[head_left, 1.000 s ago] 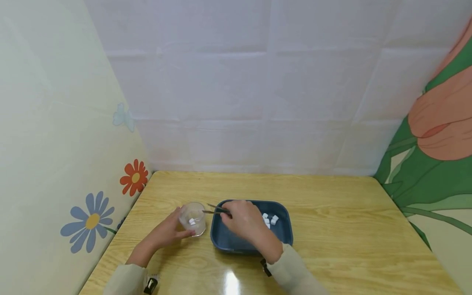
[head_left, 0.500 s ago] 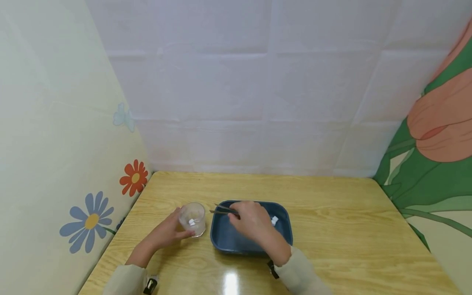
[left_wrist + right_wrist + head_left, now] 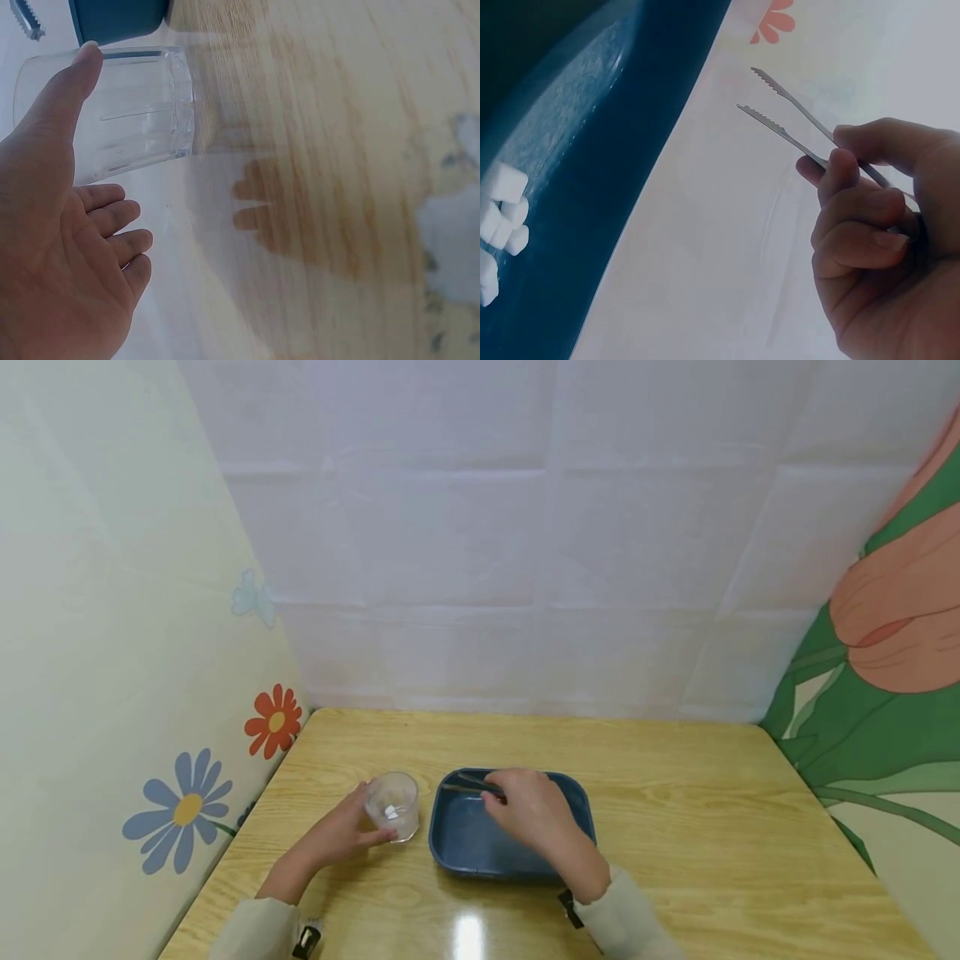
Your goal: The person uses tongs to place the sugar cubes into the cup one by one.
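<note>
My left hand point(image 3: 347, 828) holds a clear glass point(image 3: 405, 823) standing on the table left of the tray, thumb on its near side. At least one white cube point(image 3: 391, 812) lies inside the glass. In the left wrist view, the thumb lies along the glass point(image 3: 139, 105). My right hand point(image 3: 528, 806) grips metal serrated tongs point(image 3: 780, 133) between thumb and fingers, over the dark blue tray point(image 3: 480, 858). The tongs' tips stand apart with nothing between them. Several white cubes point(image 3: 502, 206) lie in the tray in the right wrist view; my right hand hides them from the head view.
The wooden table point(image 3: 697, 827) stretches to the right of the tray. A pale cloth wall point(image 3: 450, 568) rises behind the table, with flower-printed walls at the left and right.
My right hand has moved to the right with the tongs, from near the glass rim to above the tray, covering the cubes there. The left hand and glass stay put.
</note>
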A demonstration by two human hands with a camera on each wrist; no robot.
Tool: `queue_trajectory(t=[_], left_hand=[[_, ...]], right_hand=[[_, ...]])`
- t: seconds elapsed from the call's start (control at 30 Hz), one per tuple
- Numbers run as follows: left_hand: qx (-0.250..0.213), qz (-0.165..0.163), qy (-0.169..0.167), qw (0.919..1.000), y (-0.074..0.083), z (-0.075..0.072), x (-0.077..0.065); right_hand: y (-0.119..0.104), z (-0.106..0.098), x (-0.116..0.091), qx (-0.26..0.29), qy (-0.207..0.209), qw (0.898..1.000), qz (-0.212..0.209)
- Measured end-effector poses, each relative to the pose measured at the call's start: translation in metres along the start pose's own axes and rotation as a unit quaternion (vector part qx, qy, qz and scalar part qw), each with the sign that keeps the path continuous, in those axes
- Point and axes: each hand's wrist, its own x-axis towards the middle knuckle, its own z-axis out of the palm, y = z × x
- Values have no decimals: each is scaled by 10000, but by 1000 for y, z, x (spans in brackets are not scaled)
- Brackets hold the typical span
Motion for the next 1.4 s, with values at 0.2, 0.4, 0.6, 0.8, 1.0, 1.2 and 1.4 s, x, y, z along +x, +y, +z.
queue_trajectory(t=[0.2,0.4,0.6,0.8,1.0,1.2,1.4], left_hand=[[-26,-46,-31,10000,0,1,-1],[52,-24,-4,10000,0,1,-1],[52,-51,-13,10000,0,1,0],[106,-141,-57,9998,1,0,0],[146,-197,-73,9997,1,0,0],[188,-210,-63,9996,1,1,0],[206,-222,-50,9995,0,0,0]], right_hand=[[6,-3,-4,19,43,10000,30],[12,-5,-6,-25,71,9999,129],[17,-7,-8,-83,92,9997,222],[22,-10,-10,-101,47,9990,437],[26,-12,-13,-31,26,9985,551],[32,-13,-17,-79,66,9978,652],[37,-14,-19,-36,-3,9971,766]])
